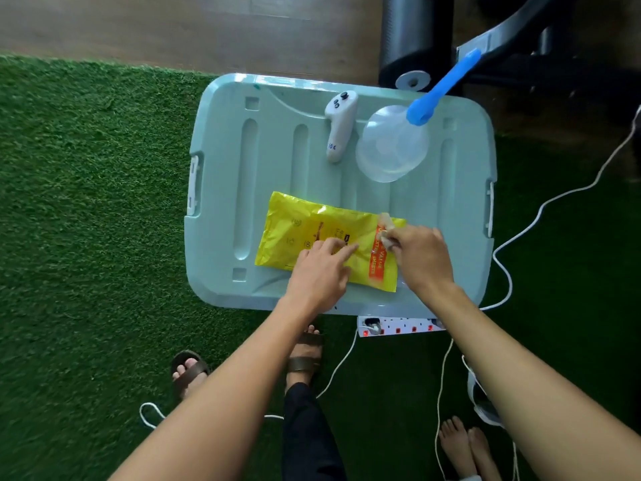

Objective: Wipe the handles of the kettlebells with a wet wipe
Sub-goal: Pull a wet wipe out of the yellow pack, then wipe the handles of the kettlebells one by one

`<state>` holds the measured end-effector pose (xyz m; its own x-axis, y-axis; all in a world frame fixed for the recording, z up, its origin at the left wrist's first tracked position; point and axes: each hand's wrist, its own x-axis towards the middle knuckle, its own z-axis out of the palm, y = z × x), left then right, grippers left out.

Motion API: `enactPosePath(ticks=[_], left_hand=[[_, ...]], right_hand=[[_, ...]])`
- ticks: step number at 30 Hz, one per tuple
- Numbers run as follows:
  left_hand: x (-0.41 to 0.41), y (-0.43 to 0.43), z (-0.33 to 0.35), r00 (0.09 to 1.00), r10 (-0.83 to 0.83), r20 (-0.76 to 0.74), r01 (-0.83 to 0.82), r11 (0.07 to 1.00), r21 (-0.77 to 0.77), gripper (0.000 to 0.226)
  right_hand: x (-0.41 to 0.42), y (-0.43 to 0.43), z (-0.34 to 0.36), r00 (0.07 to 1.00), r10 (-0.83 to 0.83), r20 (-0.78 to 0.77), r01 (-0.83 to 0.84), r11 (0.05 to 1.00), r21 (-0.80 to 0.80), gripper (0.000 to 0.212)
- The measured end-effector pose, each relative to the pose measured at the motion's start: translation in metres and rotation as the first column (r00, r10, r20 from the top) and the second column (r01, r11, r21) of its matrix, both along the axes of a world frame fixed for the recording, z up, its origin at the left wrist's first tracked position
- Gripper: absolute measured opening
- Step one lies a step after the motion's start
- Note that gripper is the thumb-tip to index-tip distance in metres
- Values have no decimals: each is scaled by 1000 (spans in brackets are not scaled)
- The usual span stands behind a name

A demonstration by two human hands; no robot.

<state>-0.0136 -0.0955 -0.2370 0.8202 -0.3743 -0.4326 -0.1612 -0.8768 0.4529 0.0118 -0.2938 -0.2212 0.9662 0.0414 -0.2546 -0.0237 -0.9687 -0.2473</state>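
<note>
The crinkled yellow plastic wet-wipe pack (312,230) with an orange end lies flat on the near part of a pale blue-green plastic storage-box lid (222,189), which sits on green artificial turf (86,203). The left hand (321,272) presses its straight fingers on the pack's middle, while the right hand (421,255) pinches a pale strip (385,225) at the orange end; whether this is a wipe or a flap is unclear. A white handheld controller (338,126) and a clear plastic scoop with a blue handle (392,144) lie on the lid's far part.

Both arms (242,376) reach forward — the left hand (322,269) lies flat, fingers straight; the right hand (421,255) pinches a pale strip (385,226).
</note>
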Motion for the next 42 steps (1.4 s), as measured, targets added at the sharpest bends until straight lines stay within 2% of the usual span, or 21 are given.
enactPosePath(ticks=[2,4,9,11,13,18,22,27,31,36,39,42], left_hand=[[-1,24,16,994,105,11,-102,986,-128,55],[-7,62,37,953,299,50,-282,934,-218,49],[-28,210,109,756,629,182,-605,777,-172,45],[-42,280,137,660,718,221,-708,693,-134,43],[-58,348,164,577,769,275,-776,621,-108,43],[-111,508,218,381,855,352,-904,424,-53,45],[-163,617,242,249,895,371,-958,283,-40,49],[-230,743,258,89,915,394,-996,82,34,49],[-288,833,255,-81,914,398,-988,-125,86,47],[-347,940,235,-265,887,379,-918,-352,182,54],[-374,999,215,-338,874,348,-879,-426,216,56],[-394,1051,193,-364,865,346,-852,-459,253,55]], right_hand=[[7,21,24,999,-50,17,48,992,117,7],[15,53,52,998,-63,21,56,968,246,9],[41,184,123,998,-29,54,5,912,410,29],[49,257,148,995,67,79,-94,898,430,30],[53,339,169,976,190,106,-217,874,435,23],[35,560,208,875,470,117,-470,768,435,20],[0,723,231,735,666,125,-647,635,421,15],[-48,898,250,529,840,121,-790,436,430,19],[-88,1021,248,364,930,52,-853,311,418,26],[-138,1166,227,201,979,21,-866,167,472,18],[-164,1245,211,118,993,-19,-876,113,469,18],[-193,1317,195,31,997,-73,-890,60,452,14]])
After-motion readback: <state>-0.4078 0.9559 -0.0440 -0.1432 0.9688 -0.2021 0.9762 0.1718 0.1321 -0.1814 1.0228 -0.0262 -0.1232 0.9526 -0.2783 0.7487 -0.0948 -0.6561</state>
